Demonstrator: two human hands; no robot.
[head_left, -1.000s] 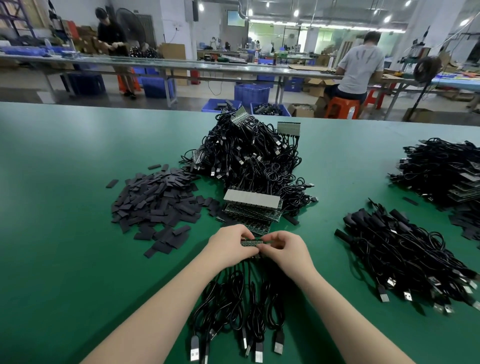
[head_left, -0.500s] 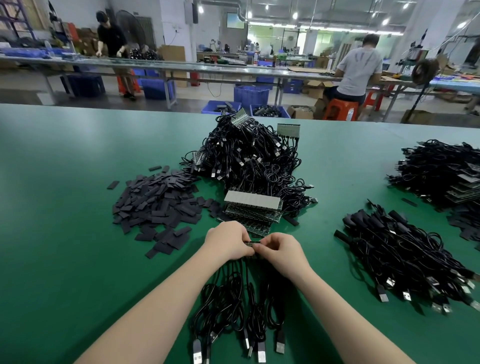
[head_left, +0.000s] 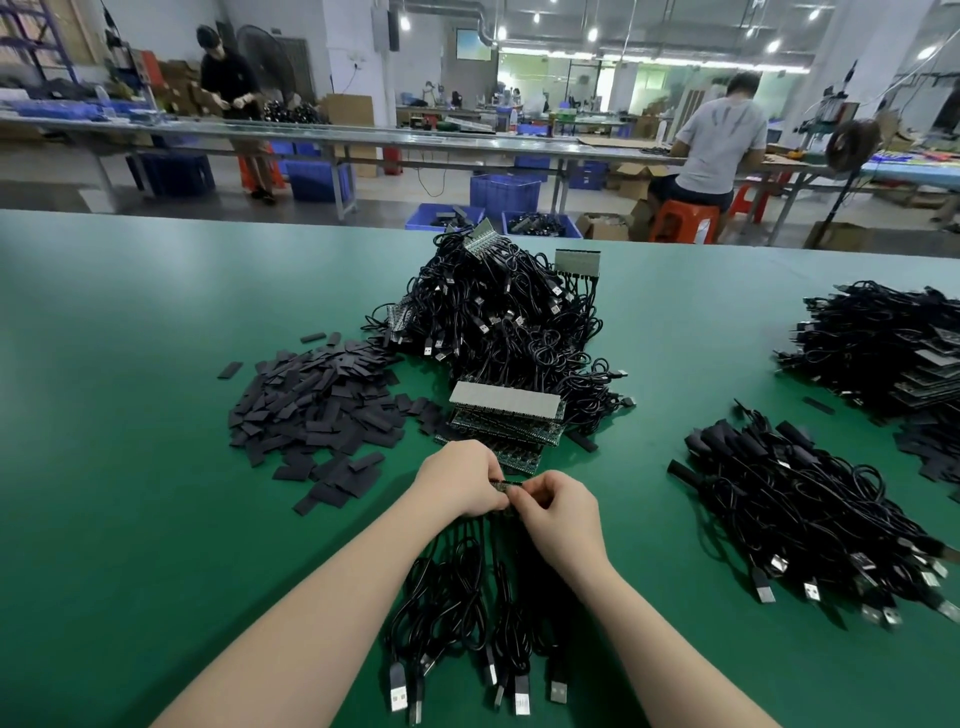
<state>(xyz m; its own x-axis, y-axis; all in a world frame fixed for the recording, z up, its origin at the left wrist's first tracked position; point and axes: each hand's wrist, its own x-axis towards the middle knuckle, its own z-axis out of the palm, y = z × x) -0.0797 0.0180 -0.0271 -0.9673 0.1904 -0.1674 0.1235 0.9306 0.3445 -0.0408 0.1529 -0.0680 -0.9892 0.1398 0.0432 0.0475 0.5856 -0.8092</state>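
Observation:
A narrow green circuit board strip (head_left: 506, 484) is held between both hands, close above the green table (head_left: 130, 467). My left hand (head_left: 460, 483) grips its left end and my right hand (head_left: 563, 514) pinches its right end, fingers curled. Several black USB cables (head_left: 467, 613) hang from the strip toward me, their plugs lying near the front edge. The hands hide most of the strip.
A stack of green circuit boards (head_left: 506, 415) lies just beyond the hands, in front of a big heap of black cables (head_left: 498, 322). Flat black sleeves (head_left: 317, 410) are scattered left. More cable piles (head_left: 800, 514) lie right. People work at far benches.
Both hands stayed together on the strip, shifting slightly. The visible part of the strip between them has shrunk as the fingers closed in on it.

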